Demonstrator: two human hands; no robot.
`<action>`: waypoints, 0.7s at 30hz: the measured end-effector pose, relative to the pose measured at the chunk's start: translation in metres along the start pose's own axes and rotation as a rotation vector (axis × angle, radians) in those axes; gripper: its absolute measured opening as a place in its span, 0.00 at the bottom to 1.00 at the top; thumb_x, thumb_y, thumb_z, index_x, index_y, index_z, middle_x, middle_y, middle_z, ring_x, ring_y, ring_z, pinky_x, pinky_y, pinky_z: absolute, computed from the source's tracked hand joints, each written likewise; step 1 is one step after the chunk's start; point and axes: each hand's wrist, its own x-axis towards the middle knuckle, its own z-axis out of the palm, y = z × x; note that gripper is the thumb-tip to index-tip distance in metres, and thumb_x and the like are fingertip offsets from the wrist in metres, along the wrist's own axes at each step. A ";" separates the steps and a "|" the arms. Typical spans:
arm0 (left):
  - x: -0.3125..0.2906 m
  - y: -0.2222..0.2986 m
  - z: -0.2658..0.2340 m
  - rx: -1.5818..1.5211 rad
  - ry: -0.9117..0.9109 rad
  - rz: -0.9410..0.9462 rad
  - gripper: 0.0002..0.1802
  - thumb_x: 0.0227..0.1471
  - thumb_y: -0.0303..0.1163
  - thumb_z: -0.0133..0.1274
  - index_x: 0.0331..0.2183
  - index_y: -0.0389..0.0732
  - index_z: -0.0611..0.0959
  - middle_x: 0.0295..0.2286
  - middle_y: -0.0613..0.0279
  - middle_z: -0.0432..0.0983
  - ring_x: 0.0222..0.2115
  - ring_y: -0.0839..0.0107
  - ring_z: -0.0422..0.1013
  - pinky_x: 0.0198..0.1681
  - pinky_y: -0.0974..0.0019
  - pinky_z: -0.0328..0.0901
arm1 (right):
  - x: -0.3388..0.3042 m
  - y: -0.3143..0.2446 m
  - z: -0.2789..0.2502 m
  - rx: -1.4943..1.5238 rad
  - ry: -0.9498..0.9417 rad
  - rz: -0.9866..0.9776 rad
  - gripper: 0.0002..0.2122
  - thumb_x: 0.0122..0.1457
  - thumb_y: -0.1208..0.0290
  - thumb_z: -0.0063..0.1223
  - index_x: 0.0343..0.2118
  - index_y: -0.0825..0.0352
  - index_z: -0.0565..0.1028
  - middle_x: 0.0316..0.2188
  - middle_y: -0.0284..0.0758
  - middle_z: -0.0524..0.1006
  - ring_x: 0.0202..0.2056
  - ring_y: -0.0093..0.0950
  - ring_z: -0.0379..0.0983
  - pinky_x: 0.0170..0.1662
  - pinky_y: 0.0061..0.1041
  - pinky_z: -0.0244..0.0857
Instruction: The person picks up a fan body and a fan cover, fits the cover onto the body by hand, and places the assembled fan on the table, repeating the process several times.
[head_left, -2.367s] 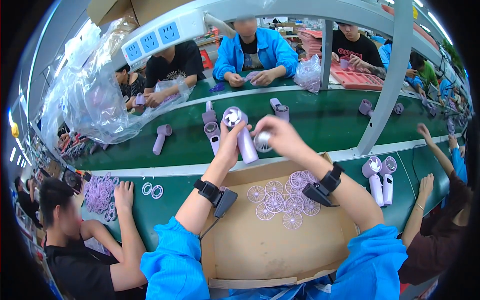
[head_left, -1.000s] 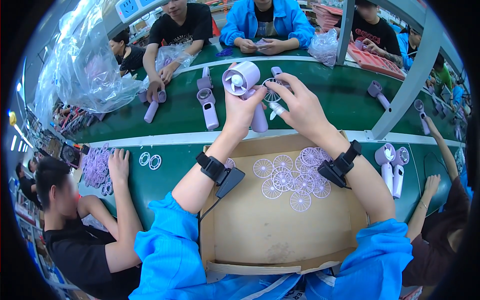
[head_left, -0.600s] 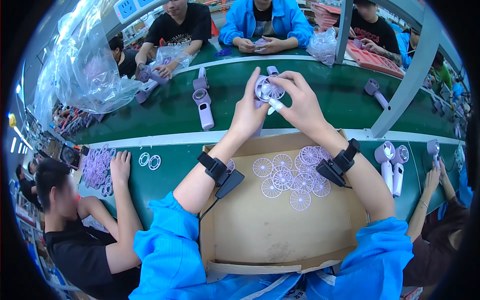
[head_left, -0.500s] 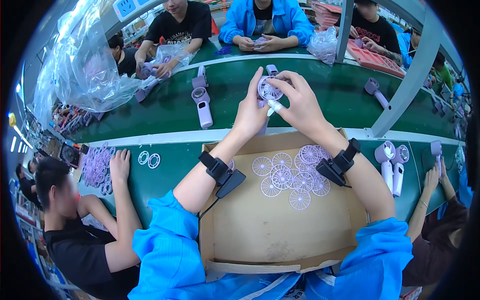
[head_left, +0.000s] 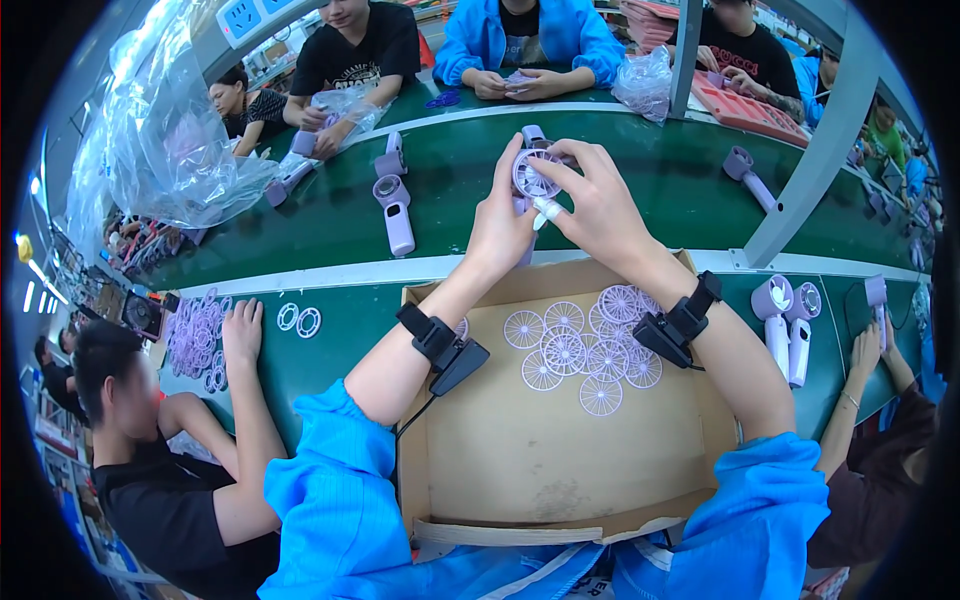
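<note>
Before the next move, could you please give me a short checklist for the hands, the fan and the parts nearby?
1. Fan supported: ok, the left hand is around the lilac fan.
2. Grille in position: ok, the spoked grille is at the front of the fan's head.
3. Grille fully seated: cannot tell from this view.
4. Clear view of the grille: not ok, fingers of the right hand cover part of it.
5. Spare grilles contained: ok, those in view lie inside the carton.
</note>
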 end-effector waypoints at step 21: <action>-0.002 0.012 -0.004 -0.666 -0.180 0.039 0.35 0.53 0.25 0.40 0.61 0.50 0.50 0.45 0.54 0.67 0.31 0.68 0.72 0.31 0.68 0.70 | 0.003 0.003 0.008 1.069 -0.005 0.540 0.24 0.52 0.78 0.53 0.54 0.62 0.66 0.44 0.31 0.70 0.41 0.22 0.67 0.36 0.20 0.66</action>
